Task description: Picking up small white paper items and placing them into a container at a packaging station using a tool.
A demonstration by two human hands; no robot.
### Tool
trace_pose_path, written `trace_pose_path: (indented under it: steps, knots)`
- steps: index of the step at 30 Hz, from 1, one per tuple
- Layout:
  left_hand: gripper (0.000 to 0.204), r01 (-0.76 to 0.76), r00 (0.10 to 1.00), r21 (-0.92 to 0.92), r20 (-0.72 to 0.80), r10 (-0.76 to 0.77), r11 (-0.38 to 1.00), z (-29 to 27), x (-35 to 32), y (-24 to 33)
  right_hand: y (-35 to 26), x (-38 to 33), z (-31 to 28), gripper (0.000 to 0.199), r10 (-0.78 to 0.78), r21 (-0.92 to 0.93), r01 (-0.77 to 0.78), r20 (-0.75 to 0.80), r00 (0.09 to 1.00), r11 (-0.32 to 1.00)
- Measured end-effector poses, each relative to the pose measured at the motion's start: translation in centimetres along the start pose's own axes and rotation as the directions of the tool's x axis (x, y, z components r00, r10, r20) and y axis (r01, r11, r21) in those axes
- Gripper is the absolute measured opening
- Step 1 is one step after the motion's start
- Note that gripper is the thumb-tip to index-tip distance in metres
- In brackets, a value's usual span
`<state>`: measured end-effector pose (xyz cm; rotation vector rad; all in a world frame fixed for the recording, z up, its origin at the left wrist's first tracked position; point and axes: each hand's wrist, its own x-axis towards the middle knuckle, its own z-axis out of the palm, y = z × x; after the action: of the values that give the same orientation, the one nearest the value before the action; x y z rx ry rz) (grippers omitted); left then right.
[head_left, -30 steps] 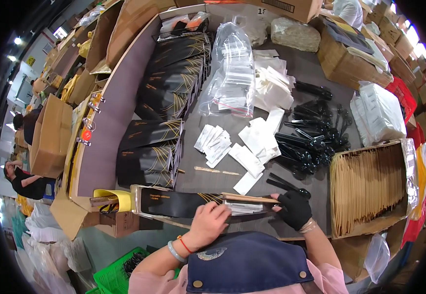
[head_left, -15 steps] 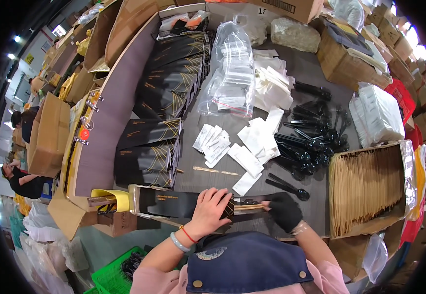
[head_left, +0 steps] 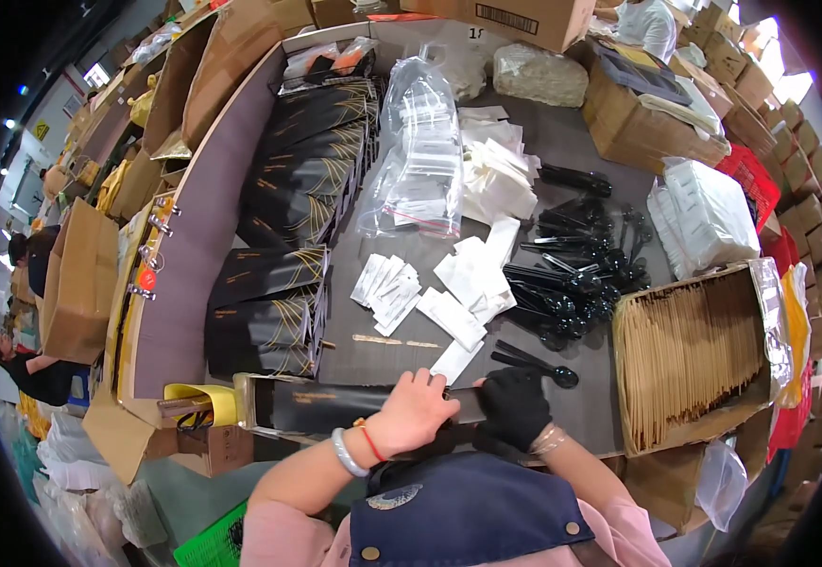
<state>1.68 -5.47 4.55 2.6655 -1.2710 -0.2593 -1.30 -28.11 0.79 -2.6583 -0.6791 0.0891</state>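
My bare left hand [head_left: 418, 408] curls its fingers over the right end of a black paper sleeve [head_left: 321, 406] with gold printing, one of a stack in a long holder at the table's front edge. My right hand [head_left: 515, 408], in a black glove, is closed just beside the sleeve's right end; whatever it grips is hidden. Beyond my hands lie loose white paper packets [head_left: 453, 318] and a pair of black plastic spoons [head_left: 536, 363]. More black spoons [head_left: 576, 255] are heaped farther back. Filled black sleeves [head_left: 265, 326] stand in overlapping rows on the left.
A carton of wooden chopsticks [head_left: 694, 354] stands at the right, with a white wrapped bundle [head_left: 704, 217] behind it. A clear bag of packets [head_left: 420, 151] lies at the back. A purple-grey side wall [head_left: 189, 255] borders the table's left. Broken wooden pieces [head_left: 392, 341] lie mid-table.
My right hand has moved left, close to my left hand. The chopsticks and spoon that showed between my hands at the sleeve's end are out of sight. The view has shifted slightly.
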Motion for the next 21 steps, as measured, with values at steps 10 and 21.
trace_pose_path:
  steps: [10,21]
  knots:
    - [0.030,0.482,0.810,0.076,-0.419,-0.410,0.873,-0.9,-5.5,-10.5,1.3,-2.1,-5.0,0.060,0.309,0.052,-0.307,-0.040,0.950,0.950]
    - [0.084,0.568,0.651,-0.499,-0.215,-0.728,0.655,6.5,-5.6,-1.6,-0.3,-1.3,-4.8,0.064,0.131,-0.049,-0.127,0.080,0.988,0.991]
